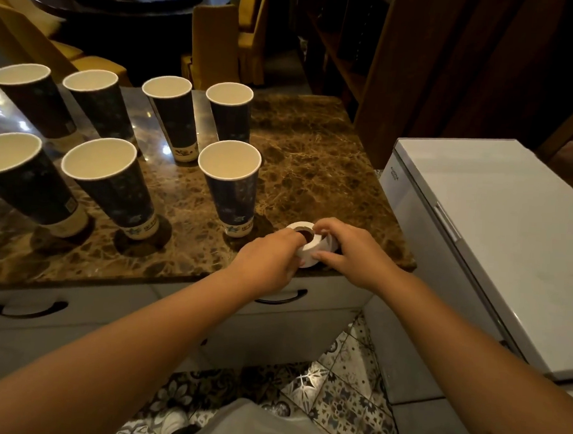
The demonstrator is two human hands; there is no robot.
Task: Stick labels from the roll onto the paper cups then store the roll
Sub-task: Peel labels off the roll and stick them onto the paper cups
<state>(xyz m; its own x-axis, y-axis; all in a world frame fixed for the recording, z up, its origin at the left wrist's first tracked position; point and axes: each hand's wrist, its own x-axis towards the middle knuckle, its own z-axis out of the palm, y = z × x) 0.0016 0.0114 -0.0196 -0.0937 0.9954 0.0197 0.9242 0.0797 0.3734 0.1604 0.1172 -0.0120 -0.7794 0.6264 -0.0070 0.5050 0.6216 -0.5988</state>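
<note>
Brown marble counter [314, 158] carries 7 upright paper cups [228, 187]; label roll [305, 239] beside the nearest cup.

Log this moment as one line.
left hand: holds label roll | right hand: holds roll | paper cups: seven upright

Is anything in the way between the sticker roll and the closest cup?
Nothing visible. Both hands, left hand and right hand, hold the label roll at the counter's front edge. The nearest cup stands just behind-left of it, with only bare marble between.
</note>
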